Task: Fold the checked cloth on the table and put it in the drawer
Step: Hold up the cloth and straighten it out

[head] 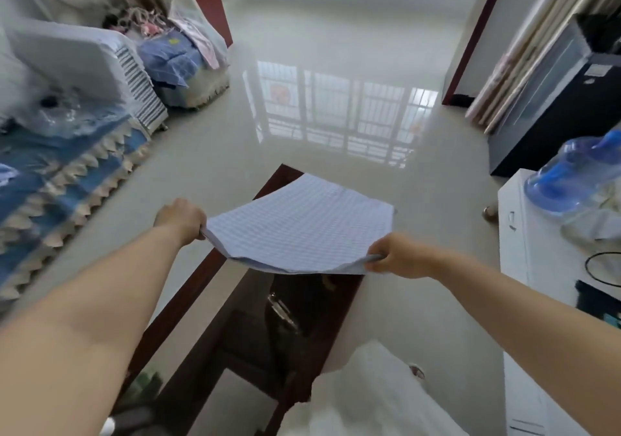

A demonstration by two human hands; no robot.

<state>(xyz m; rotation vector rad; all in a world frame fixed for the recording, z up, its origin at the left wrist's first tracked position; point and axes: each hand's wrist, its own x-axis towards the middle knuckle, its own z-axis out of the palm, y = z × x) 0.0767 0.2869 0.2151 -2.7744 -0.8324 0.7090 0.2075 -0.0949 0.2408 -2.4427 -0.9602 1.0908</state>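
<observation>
Head view shows both hands holding the folded checked cloth (pixel 299 227) over the dark wooden table (pixel 188 301). Left hand (pixel 181 217) grips the near left corner, and right hand (pixel 400 255) pinches the near right corner. Its near edge sags between them, while the far edge lies on the table.

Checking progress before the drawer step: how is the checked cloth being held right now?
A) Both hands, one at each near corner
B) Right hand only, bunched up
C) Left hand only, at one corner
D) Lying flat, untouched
A: the left hand and right hand each grip a near corner of the checked cloth, which sags between them over the dark table.
</observation>
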